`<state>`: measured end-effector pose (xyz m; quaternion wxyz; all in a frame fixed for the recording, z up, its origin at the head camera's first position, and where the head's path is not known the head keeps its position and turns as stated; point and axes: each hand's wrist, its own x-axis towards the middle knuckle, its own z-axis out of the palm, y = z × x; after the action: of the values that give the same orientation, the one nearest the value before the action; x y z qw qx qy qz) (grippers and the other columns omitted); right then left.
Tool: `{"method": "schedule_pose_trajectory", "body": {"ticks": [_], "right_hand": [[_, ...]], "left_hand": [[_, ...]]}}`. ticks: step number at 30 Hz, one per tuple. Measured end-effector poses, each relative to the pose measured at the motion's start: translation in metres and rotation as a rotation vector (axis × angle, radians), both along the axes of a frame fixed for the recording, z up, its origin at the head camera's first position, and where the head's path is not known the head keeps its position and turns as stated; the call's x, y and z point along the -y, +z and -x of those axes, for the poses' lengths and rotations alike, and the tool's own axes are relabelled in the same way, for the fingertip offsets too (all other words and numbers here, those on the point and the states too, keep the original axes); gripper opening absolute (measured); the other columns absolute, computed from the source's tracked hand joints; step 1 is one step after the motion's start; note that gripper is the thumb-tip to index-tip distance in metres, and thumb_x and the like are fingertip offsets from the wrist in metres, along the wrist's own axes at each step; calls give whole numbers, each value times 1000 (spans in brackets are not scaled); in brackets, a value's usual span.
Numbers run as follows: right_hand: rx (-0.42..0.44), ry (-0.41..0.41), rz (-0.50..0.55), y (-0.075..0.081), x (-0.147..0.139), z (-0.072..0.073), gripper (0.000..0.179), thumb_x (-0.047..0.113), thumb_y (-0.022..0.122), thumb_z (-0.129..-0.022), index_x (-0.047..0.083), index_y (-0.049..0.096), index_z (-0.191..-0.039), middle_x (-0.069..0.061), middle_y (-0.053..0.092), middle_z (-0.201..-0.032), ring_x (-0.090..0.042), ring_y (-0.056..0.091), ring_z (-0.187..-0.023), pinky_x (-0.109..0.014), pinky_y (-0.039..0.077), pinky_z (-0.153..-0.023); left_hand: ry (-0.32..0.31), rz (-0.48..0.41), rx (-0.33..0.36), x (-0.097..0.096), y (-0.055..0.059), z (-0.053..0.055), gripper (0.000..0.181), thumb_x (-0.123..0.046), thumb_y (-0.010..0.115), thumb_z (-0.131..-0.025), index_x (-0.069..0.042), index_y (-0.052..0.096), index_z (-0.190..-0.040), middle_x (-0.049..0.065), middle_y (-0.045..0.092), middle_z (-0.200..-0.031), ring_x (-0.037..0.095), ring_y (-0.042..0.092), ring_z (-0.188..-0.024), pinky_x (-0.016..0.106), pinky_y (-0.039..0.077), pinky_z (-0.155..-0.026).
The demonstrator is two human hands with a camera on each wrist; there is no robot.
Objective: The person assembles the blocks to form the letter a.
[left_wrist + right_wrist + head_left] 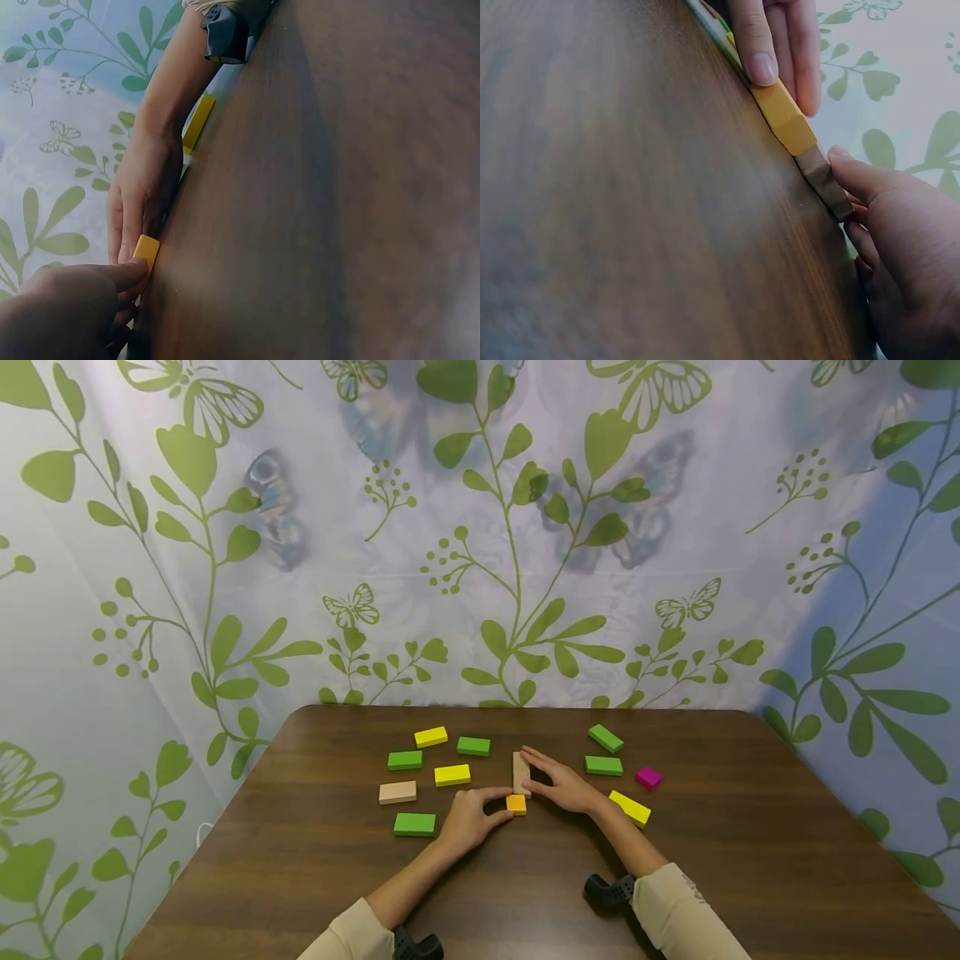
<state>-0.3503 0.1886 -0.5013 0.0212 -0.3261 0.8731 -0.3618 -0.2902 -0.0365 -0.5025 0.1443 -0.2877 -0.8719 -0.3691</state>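
Note:
Near the table's middle, my left hand [467,820] pinches a small orange block [516,805] between thumb and fingers. The left wrist view shows the thumb on this orange block [147,253]. Right beyond it, a plain wooden block [520,768] lies lengthwise, pointing away from me. My right hand [568,787] holds that wooden block from its right side, thumb toward the near end and fingertips by the far end. In the right wrist view the orange block [784,120] and wooden block [823,181] sit end to end, seemingly touching.
Left of the hands lie several blocks, among them a green block [415,825], a yellow block [452,775] and a plain wooden block [397,792]. To the right are green blocks, a magenta block [648,778] and a yellow block [630,808] beside the right forearm. A patterned curtain [480,635] hangs behind the table.

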Motion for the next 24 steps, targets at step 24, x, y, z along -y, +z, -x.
{"method": "schedule_pose_trajectory", "body": {"ticks": [24], "right_hand": [[23,-12,4,0,1,-2,65,37,52,-94,8,27,-146,-8,19,-152,-29,22,-136,-55,26,-102]], "left_hand": [[56,28,-44,-8,-1,2,38,-31,74,-78,-9,70,-109,1,68,-103,17,64,-93,29,52,-76]]}}
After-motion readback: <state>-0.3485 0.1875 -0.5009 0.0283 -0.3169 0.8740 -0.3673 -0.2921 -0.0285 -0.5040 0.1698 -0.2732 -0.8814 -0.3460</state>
